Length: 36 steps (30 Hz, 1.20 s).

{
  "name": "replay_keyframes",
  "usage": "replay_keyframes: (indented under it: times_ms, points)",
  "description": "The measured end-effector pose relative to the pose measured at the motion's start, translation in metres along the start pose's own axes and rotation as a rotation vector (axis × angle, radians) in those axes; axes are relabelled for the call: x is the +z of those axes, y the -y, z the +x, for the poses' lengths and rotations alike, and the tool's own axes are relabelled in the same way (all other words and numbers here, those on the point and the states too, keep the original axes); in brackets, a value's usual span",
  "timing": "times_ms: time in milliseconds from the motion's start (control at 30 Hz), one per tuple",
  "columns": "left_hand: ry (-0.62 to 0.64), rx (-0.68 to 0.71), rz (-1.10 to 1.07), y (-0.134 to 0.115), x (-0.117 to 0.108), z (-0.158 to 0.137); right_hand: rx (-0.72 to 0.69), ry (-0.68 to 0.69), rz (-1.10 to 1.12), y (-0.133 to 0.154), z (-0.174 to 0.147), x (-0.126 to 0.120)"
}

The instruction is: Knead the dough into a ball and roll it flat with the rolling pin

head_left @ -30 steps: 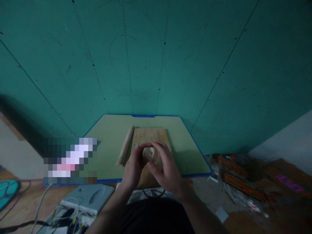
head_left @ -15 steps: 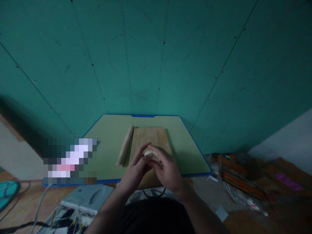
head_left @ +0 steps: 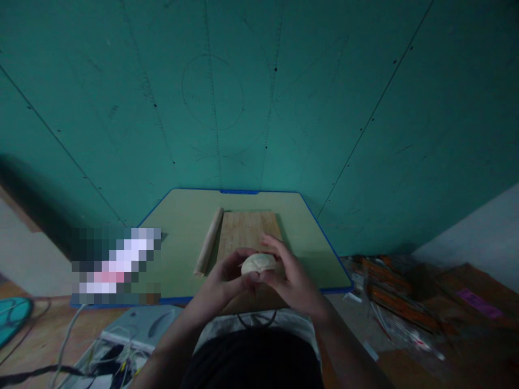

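Note:
A pale, rounded lump of dough point(head_left: 258, 263) with a creased top is held up between my two hands. My left hand point(head_left: 231, 274) curls round its left side, thumb at the front and fingers behind. On the other side my right hand point(head_left: 288, 274) presses its thumb against the dough's lower front, its fingers raised and partly spread. Beneath and beyond the hands lies a wooden cutting board point(head_left: 247, 227), its near part hidden by them. A wooden rolling pin point(head_left: 210, 240) rests along the board's left side.
The pale green table point(head_left: 178, 216) has a blue edge and stands against a green wall point(head_left: 235, 119). A blurred-out object point(head_left: 121, 265) lies at its left. Below left is a grey case with cables point(head_left: 130, 340). Orange tools and plastic bags point(head_left: 401, 292) lie on the floor at right.
The dough shows more fully now, turned upward between the hands. My right hand's fingers have lifted and spread away from the left fingers, which they met at the top before.

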<state>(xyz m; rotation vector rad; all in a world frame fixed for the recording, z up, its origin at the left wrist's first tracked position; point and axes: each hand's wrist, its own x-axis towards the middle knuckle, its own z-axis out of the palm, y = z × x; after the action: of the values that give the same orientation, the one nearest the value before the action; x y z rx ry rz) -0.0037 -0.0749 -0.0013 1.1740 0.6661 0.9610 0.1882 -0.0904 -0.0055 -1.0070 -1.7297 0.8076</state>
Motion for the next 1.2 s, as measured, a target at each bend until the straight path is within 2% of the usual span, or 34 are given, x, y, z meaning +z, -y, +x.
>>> replay_keyframes:
  times_ms: [100, 200, 267, 400, 467, 633, 767, 867, 1067, 1200]
  points:
    - [0.035, 0.069, 0.013, -0.001, 0.003, -0.003, 0.12, 0.074, 0.097, -0.003, -0.001, -0.003]
    - [0.053, 0.096, 0.008, 0.001, 0.004, -0.003, 0.167, 0.099, 0.135, 0.0, 0.002, 0.0]
    - [0.01, 0.088, 0.046, 0.002, 0.004, -0.001, 0.182, 0.081, 0.15, 0.002, 0.004, 0.004]
    - [-0.054, 0.011, 0.288, 0.002, -0.002, -0.001, 0.178, 0.001, 0.135, 0.004, 0.006, 0.01]
    - [-0.016, -0.013, 0.328, 0.001, -0.004, -0.005, 0.176, 0.043, 0.149, 0.005, 0.005, 0.01]
    - [0.133, 0.007, 0.184, -0.007, -0.004, -0.013, 0.173, 0.142, 0.1, 0.014, 0.004, 0.006]
    - [0.021, 0.053, 0.25, -0.011, -0.001, -0.01, 0.153, 0.154, 0.041, 0.019, 0.002, 0.006]
    - [0.007, 0.032, 0.29, -0.012, 0.001, -0.007, 0.163, 0.142, 0.074, 0.016, 0.0, 0.006]
    - [-0.007, 0.058, 0.059, -0.007, 0.005, -0.01, 0.179, 0.145, 0.2, 0.011, 0.001, 0.002]
    - [-0.075, 0.137, -0.116, -0.002, 0.007, -0.009, 0.141, -0.003, 0.223, 0.008, 0.001, -0.002]
